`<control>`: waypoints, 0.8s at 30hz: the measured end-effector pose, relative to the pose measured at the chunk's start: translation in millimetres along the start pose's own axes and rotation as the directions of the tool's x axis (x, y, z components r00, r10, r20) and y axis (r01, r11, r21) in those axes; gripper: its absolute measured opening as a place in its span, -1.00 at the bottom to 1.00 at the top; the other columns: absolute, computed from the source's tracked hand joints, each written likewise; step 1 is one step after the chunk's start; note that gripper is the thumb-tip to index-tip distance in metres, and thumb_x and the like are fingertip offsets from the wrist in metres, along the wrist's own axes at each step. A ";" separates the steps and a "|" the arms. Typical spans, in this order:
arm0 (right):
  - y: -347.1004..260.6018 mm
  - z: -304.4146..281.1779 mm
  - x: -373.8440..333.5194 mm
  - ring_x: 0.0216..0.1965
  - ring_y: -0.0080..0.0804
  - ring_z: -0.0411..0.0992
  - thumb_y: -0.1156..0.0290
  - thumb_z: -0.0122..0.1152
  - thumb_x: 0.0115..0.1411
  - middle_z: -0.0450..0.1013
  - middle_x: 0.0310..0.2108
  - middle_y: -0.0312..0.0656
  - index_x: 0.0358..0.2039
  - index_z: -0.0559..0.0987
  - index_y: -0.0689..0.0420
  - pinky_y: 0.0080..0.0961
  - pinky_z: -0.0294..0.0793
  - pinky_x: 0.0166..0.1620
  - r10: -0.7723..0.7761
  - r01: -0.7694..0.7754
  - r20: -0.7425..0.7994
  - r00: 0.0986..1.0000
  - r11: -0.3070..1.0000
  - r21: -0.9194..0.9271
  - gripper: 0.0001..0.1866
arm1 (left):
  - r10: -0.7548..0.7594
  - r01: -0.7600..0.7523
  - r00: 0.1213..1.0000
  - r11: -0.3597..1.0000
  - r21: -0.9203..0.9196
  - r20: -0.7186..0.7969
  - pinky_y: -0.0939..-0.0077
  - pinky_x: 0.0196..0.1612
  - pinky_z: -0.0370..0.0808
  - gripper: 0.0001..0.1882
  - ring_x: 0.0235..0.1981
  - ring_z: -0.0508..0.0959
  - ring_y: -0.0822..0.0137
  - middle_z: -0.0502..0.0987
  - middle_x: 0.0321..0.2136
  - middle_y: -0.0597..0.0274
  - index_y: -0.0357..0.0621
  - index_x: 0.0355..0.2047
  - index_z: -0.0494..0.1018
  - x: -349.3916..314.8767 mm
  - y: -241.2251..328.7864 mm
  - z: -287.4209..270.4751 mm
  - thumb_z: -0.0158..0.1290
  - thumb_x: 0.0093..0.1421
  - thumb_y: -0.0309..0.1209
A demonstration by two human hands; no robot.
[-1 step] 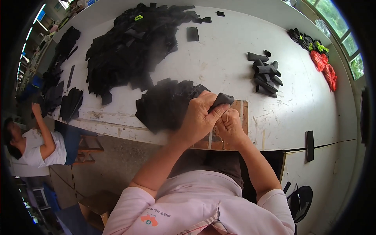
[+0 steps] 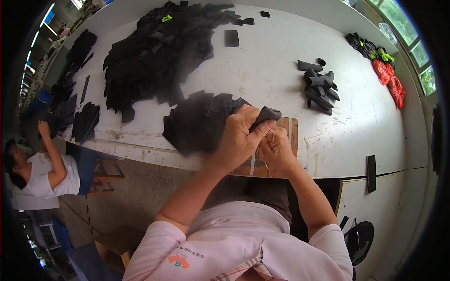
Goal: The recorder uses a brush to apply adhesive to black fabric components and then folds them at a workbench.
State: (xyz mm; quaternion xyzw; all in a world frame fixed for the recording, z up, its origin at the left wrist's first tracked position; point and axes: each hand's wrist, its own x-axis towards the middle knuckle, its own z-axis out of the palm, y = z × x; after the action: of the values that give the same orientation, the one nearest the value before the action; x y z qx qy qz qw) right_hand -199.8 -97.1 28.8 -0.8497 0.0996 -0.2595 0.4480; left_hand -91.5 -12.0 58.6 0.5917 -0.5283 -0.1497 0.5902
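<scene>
A black fabric tube stands up out of my left hand, whose fingers and thumb are closed round it. Right beside it, my right hand is curled closed against the left hand's thumb side; what its fingers hold is hidden. Both hands are over a brown board at the table's front edge. Just left of them lies a smaller heap of flat black fabric pieces. Several finished-looking black tubes lie piled to the right.
A large heap of black pieces covers the table's far left, a neon-yellow scrap on top. Red plastic bags lie along the right wall. A black strip rests by the right edge. Another person works at left.
The view has shifted very slightly. My hands keep the same hold on the black fabric tube, and nothing else has visibly moved.
</scene>
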 end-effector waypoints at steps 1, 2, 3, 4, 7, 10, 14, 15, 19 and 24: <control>0.4 -3.4 1.7 -0.49 -0.09 0.36 0.42 0.01 0.06 0.36 -0.60 -0.10 -0.59 0.42 0.20 -0.33 0.34 -0.45 -0.009 0.011 0.023 1.000 0.997 -0.082 -0.84 | 0.002 -0.002 1.000 1.000 0.000 0.001 0.73 -0.44 0.31 -0.85 -0.52 0.33 0.63 0.42 -0.53 0.32 -0.26 -0.35 0.43 0.6 4.7 1.9 0.03 0.09 -0.44; 1.8 -4.1 1.4 -0.48 -0.10 0.37 0.38 0.02 0.07 0.37 -0.59 -0.10 -0.58 0.44 0.20 -0.31 0.34 -0.44 -0.026 0.030 0.037 0.999 0.994 -0.103 -0.83 | -0.065 0.052 0.995 0.986 -0.155 -0.082 0.73 -0.42 0.31 -0.86 -0.51 0.34 0.62 0.42 -0.53 0.34 -0.26 -0.35 0.43 -0.4 11.3 5.3 0.01 0.10 -0.44; -1.4 -7.0 3.9 -0.48 -0.10 0.37 0.38 0.02 0.07 0.37 -0.59 -0.10 -0.58 0.44 0.20 -0.31 0.34 -0.44 -0.026 0.029 0.035 0.999 0.994 -0.105 -0.83 | -0.145 0.092 0.978 0.946 -0.311 -0.152 0.74 -0.40 0.31 -0.86 -0.51 0.35 0.61 0.43 -0.52 0.35 -0.26 -0.36 0.44 0.4 16.9 6.7 0.00 0.10 -0.44; -10.2 -11.8 5.7 -0.48 -0.11 0.37 0.37 0.03 0.06 0.37 -0.59 -0.10 -0.58 0.44 0.20 -0.32 0.34 -0.44 0.033 -0.020 0.082 0.996 0.989 -0.149 -0.82 | -0.090 0.048 0.981 0.972 -0.231 -0.173 0.75 -0.38 0.31 -0.86 -0.50 0.36 0.61 0.44 -0.51 0.36 -0.27 -0.35 0.44 1.3 20.8 1.8 -0.01 0.11 -0.44; -25.6 -19.0 11.5 -0.51 -0.12 0.37 0.34 0.06 0.05 0.36 -0.61 -0.11 -0.59 0.45 0.20 -0.33 0.33 -0.46 0.087 -0.060 0.127 0.988 0.977 -0.202 -0.80 | -0.060 -0.052 0.955 0.932 -0.359 -0.292 0.75 -0.36 0.31 -0.83 -0.49 0.35 0.61 0.44 -0.54 0.35 -0.28 -0.30 0.42 5.5 31.1 0.3 -0.01 0.12 -0.44; -31.0 -24.1 18.3 -0.56 -0.14 0.34 0.32 0.08 0.04 0.32 -0.65 -0.11 -0.61 0.44 0.20 -0.32 0.30 -0.50 0.033 -0.009 0.099 0.995 0.972 -0.233 -0.78 | -0.107 -0.090 0.942 0.832 -0.547 -0.318 0.74 -0.33 0.29 -0.88 -0.43 0.36 0.60 0.45 -0.44 0.32 -0.28 -0.36 0.42 4.6 26.0 -2.3 -0.04 0.13 -0.48; -34.5 -26.3 22.1 -0.60 -0.15 0.30 0.31 0.10 0.03 0.26 -0.71 -0.12 -0.66 0.38 0.20 -0.30 0.25 -0.54 -0.005 0.024 0.084 0.996 0.973 -0.228 -0.74 | -0.249 -0.123 0.908 0.611 -0.782 -0.337 0.69 -0.31 0.29 -0.87 -0.42 0.36 0.55 0.45 -0.45 0.28 -0.28 -0.39 0.42 1.7 21.1 -12.8 -0.05 0.14 -0.45; -30.0 -20.0 17.9 -0.60 -0.15 0.30 0.31 0.10 0.03 0.26 -0.71 -0.12 -0.66 0.38 0.20 -0.30 0.25 -0.54 0.000 0.018 0.083 0.997 0.974 -0.227 -0.74 | -0.298 -0.079 0.904 0.590 -0.803 -0.307 0.68 -0.30 0.29 -0.86 -0.42 0.35 0.54 0.44 -0.46 0.28 -0.28 -0.40 0.42 -1.3 17.0 -13.7 -0.06 0.14 -0.44; -10.4 -7.1 10.5 -0.58 -0.12 0.31 0.34 0.09 0.03 0.27 -0.71 -0.13 -0.70 0.29 0.19 -0.30 0.25 -0.54 -0.049 0.073 0.095 0.994 0.963 -0.260 -0.72 | -0.195 -0.103 0.909 0.752 -0.651 -0.369 0.66 -0.23 0.30 -0.87 -0.40 0.38 0.53 0.47 -0.42 0.26 -0.25 -0.37 0.43 -8.8 11.6 -9.6 -0.06 0.13 -0.46; -8.8 -6.7 3.6 -0.59 -0.14 0.32 0.34 0.11 0.02 0.31 -0.69 -0.15 -0.68 0.34 0.17 -0.34 0.28 -0.53 -0.073 0.073 0.006 0.997 0.974 -0.214 -0.75 | -0.239 -0.060 0.902 0.757 -0.651 -0.360 0.76 -0.30 0.27 -0.87 -0.43 0.36 0.60 0.46 -0.46 0.33 -0.26 -0.37 0.44 -10.1 10.8 -7.9 -0.04 0.12 -0.46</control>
State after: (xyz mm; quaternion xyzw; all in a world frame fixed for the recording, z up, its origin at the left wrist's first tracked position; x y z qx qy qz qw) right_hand -200.8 -98.2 40.3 -0.8959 0.0960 -0.2642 0.3439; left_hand -94.1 3.1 65.4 0.3941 -0.2737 -0.2202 0.8493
